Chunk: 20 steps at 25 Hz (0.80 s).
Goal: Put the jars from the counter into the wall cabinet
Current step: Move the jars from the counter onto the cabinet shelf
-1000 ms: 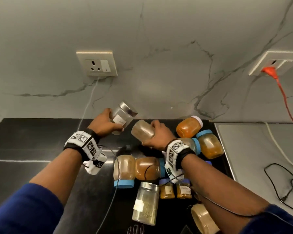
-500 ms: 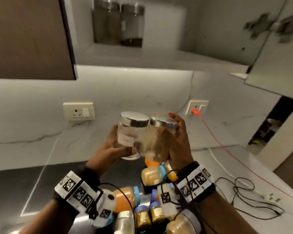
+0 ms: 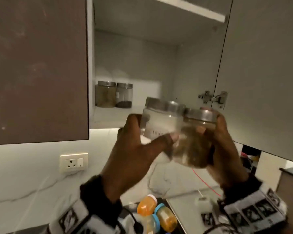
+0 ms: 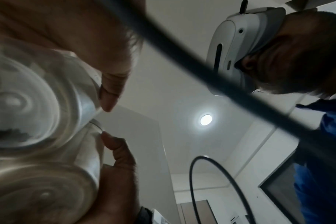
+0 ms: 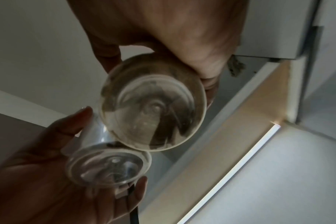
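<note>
My left hand (image 3: 142, 141) grips a clear labelled jar (image 3: 161, 122) with a steel lid. Right beside it, my right hand (image 3: 216, 132) grips a jar of brownish contents (image 3: 193, 146), also steel-lidded. The two jars touch, raised in front of the open wall cabinet just below its lower shelf (image 3: 118, 115). Two steel-lidded jars (image 3: 106, 94) (image 3: 124, 95) stand at the shelf's back left. The right wrist view shows the brownish jar's base (image 5: 152, 110) and the clear jar's base (image 5: 109, 166) from below. Both bases also fill the left wrist view (image 4: 29, 106) (image 4: 38, 194).
A closed brown cabinet door (image 3: 37, 65) is on the left. The open grey door (image 3: 260, 65) with its hinge (image 3: 213, 98) hangs on the right. An upper shelf (image 3: 193, 9) is overhead. Orange and blue-lidded jars (image 3: 146, 206) (image 3: 166, 218) lie on the counter below.
Both hands lifted their jars off the counter, turned them upright, brought them together and raised them to the cabinet opening. My view tilted up from counter to cabinet.
</note>
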{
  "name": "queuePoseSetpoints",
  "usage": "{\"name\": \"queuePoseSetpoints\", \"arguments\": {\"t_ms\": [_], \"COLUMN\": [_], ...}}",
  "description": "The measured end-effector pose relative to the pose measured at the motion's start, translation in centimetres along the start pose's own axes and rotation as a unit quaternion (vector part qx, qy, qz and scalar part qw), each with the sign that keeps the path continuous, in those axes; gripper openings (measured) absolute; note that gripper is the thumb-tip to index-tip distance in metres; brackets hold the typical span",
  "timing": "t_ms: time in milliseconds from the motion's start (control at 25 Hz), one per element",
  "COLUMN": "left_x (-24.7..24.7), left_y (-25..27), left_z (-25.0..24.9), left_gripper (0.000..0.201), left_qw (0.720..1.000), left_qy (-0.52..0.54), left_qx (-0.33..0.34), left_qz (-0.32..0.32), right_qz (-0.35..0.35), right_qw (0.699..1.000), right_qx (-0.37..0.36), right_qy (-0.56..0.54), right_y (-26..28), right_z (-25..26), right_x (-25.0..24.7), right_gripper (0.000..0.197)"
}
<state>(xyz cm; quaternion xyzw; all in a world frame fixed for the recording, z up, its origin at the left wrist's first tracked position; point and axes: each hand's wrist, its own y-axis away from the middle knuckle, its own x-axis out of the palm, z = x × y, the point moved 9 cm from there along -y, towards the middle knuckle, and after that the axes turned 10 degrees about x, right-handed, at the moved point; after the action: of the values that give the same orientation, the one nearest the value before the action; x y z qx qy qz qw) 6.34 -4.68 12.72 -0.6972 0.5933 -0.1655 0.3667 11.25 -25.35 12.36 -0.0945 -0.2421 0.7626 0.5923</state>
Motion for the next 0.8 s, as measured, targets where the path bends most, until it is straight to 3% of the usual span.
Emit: {"name": "queuePoseSetpoints", "arguments": {"t_ms": [120, 200, 320, 400, 520, 720, 800], "left_x": [-1.0, -1.5, -1.7, -2.0, -2.3, -1.5, -0.7], "left_y": [-6.2, -10.9, -17.4, -20.8, -24.0, -26.5, -28.0], "left_z": [-4.5, -6.3, -6.0, -4.4, -2.6, 1.9, 4.0], "left_gripper": [0.063, 0.065, 0.078, 0.081, 0.079, 0.079, 0.079], "left_qw": [0.997, 0.986, 0.98, 0.978, 0.96, 0.933, 0.919], "left_qy": [-0.043, -0.136, -0.186, -0.201, -0.273, -0.345, -0.377], "left_qx": [0.049, 0.068, 0.031, -0.008, -0.034, -0.097, -0.117], "left_qz": [-0.05, -0.071, -0.072, -0.063, -0.051, -0.001, 0.022], "right_qz": [-0.021, -0.025, -0.044, -0.084, -0.109, -0.076, -0.056], "right_qw": [0.998, 0.995, 0.983, 0.964, 0.933, 0.893, 0.882], "right_qx": [-0.024, -0.002, 0.013, 0.005, 0.023, 0.103, 0.127], "right_qy": [0.053, 0.097, 0.178, 0.252, 0.341, 0.431, 0.45], "right_y": [-4.8, -9.6, -15.8, -18.5, -22.6, -27.5, -29.6], "right_z": [6.9, 9.6, 11.7, 12.5, 11.1, 5.6, 3.6], "right_x": [0.1, 0.5, 0.7, 0.4, 0.0, -0.3, -0.6], "right_gripper": [0.057, 0.063, 0.087, 0.085, 0.076, 0.05, 0.058]}}
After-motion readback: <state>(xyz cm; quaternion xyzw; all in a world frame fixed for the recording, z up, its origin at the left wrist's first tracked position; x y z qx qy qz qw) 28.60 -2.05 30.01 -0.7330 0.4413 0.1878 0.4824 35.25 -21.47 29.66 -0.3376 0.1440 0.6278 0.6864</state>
